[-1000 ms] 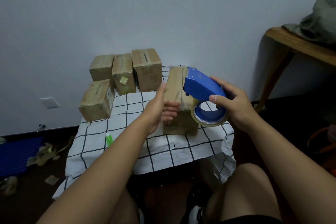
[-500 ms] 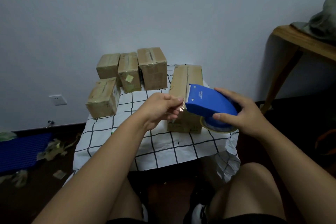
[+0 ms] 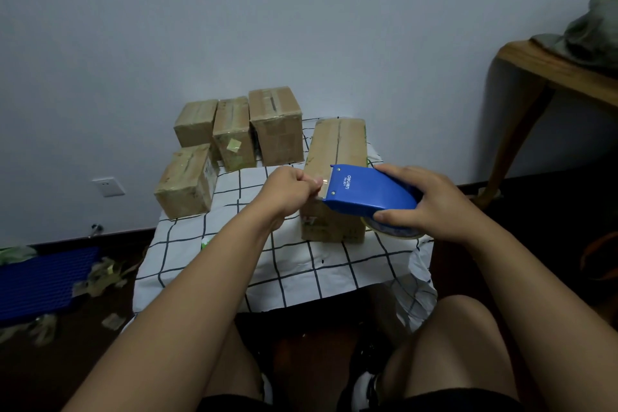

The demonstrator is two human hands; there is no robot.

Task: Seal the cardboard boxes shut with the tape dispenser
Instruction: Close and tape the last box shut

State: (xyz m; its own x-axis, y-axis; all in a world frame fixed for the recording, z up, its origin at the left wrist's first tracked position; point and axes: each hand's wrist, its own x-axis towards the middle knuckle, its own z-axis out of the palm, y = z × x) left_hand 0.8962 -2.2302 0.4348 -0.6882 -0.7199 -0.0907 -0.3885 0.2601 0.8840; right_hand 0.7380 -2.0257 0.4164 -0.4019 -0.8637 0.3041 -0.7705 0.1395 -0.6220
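A tall cardboard box (image 3: 337, 147) stands on the checked cloth of a small table (image 3: 301, 264), its top seam running away from me. My right hand (image 3: 431, 202) grips the blue tape dispenser (image 3: 364, 192) in front of the box's near top edge, with the tape roll below my palm. My left hand (image 3: 289, 192) pinches the clear tape end at the dispenser's metal blade. Several other cardboard boxes (image 3: 234, 134) stand at the table's back left, and one more box (image 3: 187, 182) sits nearer the left edge.
A wooden table (image 3: 548, 77) with a grey-green bundle stands at the right. A blue mat (image 3: 40, 278) and tape scraps (image 3: 103, 274) lie on the dark floor at the left. A wall socket (image 3: 107, 186) sits low on the wall. My knees are below the table edge.
The dispenser came down from the box's far top to its near edge. My left hand left the box's side and took hold of the tape end at the blade.
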